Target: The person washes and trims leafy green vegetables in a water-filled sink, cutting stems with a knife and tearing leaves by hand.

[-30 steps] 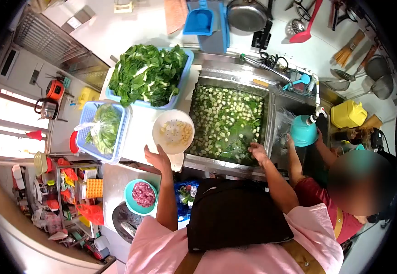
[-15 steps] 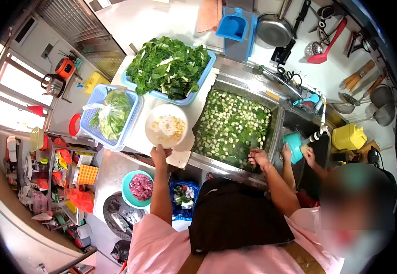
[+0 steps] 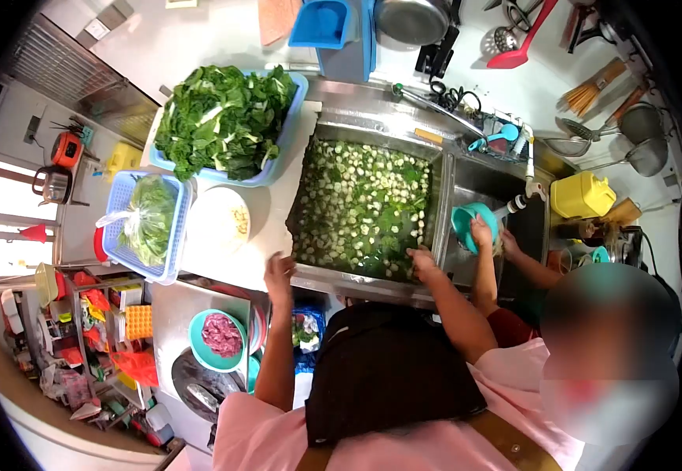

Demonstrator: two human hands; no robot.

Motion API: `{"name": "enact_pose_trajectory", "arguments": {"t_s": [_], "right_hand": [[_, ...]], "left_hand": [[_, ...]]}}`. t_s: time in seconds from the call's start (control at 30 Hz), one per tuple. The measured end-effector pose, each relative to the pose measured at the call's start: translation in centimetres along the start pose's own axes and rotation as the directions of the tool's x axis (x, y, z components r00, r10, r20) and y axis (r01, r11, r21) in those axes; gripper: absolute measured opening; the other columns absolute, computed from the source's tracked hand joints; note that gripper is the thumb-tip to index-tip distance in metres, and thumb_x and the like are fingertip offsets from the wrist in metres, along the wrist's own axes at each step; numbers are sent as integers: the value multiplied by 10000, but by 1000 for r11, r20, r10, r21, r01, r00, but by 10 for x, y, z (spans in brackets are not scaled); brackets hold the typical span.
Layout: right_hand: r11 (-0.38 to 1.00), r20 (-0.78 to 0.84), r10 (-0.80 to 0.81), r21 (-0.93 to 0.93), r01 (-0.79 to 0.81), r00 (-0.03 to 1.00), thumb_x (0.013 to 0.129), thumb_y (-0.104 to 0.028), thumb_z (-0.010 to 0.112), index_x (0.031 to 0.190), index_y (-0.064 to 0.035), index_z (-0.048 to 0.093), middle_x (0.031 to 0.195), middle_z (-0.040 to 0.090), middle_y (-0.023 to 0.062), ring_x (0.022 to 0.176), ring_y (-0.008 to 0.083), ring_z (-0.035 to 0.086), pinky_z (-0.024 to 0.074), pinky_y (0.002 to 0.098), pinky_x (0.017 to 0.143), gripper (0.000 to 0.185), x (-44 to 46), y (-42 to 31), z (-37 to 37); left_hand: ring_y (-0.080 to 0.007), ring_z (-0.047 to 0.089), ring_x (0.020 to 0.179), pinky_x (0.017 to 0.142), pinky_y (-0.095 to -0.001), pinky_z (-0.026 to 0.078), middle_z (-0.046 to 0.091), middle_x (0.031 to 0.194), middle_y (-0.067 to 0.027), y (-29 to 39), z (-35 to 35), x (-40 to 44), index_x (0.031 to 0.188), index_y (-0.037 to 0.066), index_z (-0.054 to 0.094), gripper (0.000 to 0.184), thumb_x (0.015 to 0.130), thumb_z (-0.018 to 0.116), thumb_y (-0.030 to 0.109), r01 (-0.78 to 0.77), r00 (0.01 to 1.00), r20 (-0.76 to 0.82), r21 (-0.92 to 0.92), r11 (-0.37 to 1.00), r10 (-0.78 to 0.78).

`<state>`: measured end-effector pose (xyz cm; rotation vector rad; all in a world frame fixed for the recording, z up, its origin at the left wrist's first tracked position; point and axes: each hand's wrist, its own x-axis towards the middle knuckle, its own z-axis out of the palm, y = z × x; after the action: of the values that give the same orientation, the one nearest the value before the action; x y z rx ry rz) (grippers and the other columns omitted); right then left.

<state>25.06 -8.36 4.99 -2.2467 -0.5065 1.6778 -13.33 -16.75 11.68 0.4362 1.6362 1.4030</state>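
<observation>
My left hand (image 3: 279,275) is raised by the near left corner of the sink, its fingers loosely apart and nothing seen in them. The white bowl (image 3: 209,224) with pale yellow pieces stands on the board (image 3: 219,263) to its left, apart from the hand. My right hand (image 3: 422,264) is over the near right part of the water-filled sink basin (image 3: 341,281), fingers loosely stretched, holding nothing visible. Sliced green vegetable pieces (image 3: 364,188) and leaves float across that basin.
Another person's hands (image 3: 480,231) hold a teal bowl (image 3: 466,216) at the right basin. Leafy greens (image 3: 227,118) fill a blue basket behind the board. A blue basket (image 3: 166,267) holds bagged greens. Raw meat (image 3: 221,334) sits in a turquoise bowl at lower left.
My left hand has let go of the white bowl's rim and drawn back from it. The bowl now stands further left on the board. The view has shifted.
</observation>
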Motion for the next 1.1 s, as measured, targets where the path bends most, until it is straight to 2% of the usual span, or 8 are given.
{"name": "enact_pose_trajectory", "arguments": {"t_s": [0.03, 0.13, 0.3, 0.47, 0.67, 0.83, 0.97, 1.1], "right_hand": [[1000, 57, 9, -11, -9, 998, 938, -272, 625, 1555, -86, 96, 1590, 159, 193, 1448, 385, 186, 265, 581, 1128, 834, 3, -3, 2], [987, 98, 163, -29, -161, 982, 930, -410, 632, 1559, -118, -17, 1607, 93, 175, 1446, 397, 192, 217, 579, 1172, 949, 32, 4, 16], [982, 266, 164, -133, -132, 950, 935, -473, 598, 1558, -120, -9, 1611, 63, 156, 1440, 394, 207, 237, 604, 1170, 939, 56, 13, 40], [971, 497, 130, -240, -8, 858, 947, -425, 609, 1544, -70, 178, 1581, 219, 172, 1365, 374, 373, 403, 523, 1073, 817, 22, -54, 35], [730, -57, -624, -400, 555, 779, 947, -265, 586, 1228, -13, 611, 889, 695, 159, 672, 325, 644, 540, 475, 612, 378, 122, -111, 17], [398, -55, -837, -745, 536, 544, 902, -454, 584, 1395, -77, 490, 1297, 570, 235, 1196, 417, 534, 406, 497, 1042, 628, 210, -175, 30], [500, 194, -624, -646, 577, 757, 919, -637, 459, 1482, -104, 382, 1450, 450, 221, 1335, 412, 429, 343, 450, 1123, 779, 205, -237, 59], [564, 483, -351, -575, 593, 802, 880, -726, 456, 1486, -146, 383, 1497, 405, 173, 1359, 379, 409, 329, 453, 1144, 842, 191, -244, 101]], "left_hand": [[-203, 668, 890, 769, -303, 530, 677, 1036, -132, -3, 19, -6, 1198, -10, 597, 420, 1011, 513, 356, 19, 993, 117, 66, 998, -27], [-321, 637, 1028, 911, -379, 478, 672, 1074, -202, -22, 60, 3, 1175, -51, 611, 413, 942, 582, 290, -202, 964, 258, 544, 814, 67], [-499, 423, 1267, 1047, -488, 382, 383, 1403, -348, -86, 76, 83, 1411, 2, 399, 712, 844, 686, 323, -113, 976, 195, 828, 549, -94], [-424, 374, 1354, 1093, -466, 334, 318, 1507, -277, -145, 70, 154, 1494, 42, 292, 813, 924, 476, 590, 222, 937, -42, 839, 497, -347], [-397, 440, 1328, 1070, -448, 366, 464, 1433, -239, -99, 131, 131, 1511, 98, 290, 775, 932, 484, 575, 322, 865, -79, 845, 427, -496], [-402, 617, 1108, 915, -482, 484, 626, 1220, -232, -39, 167, 153, 1382, 123, 470, 586, 924, 536, 484, -65, 916, 24, 994, -89, -401], [-435, 512, 1212, 950, -520, 458, 510, 1335, -256, -46, 185, 213, 1448, 182, 386, 581, 950, 533, 441, -374, 918, 323, 900, 223, 231], [-432, 368, 1360, 1103, -502, 319, 334, 1532, -197, -75, 202, 268, 1550, 200, 216, 800, 931, 448, 650, -305, 904, 385, 886, 350, -187]]}}
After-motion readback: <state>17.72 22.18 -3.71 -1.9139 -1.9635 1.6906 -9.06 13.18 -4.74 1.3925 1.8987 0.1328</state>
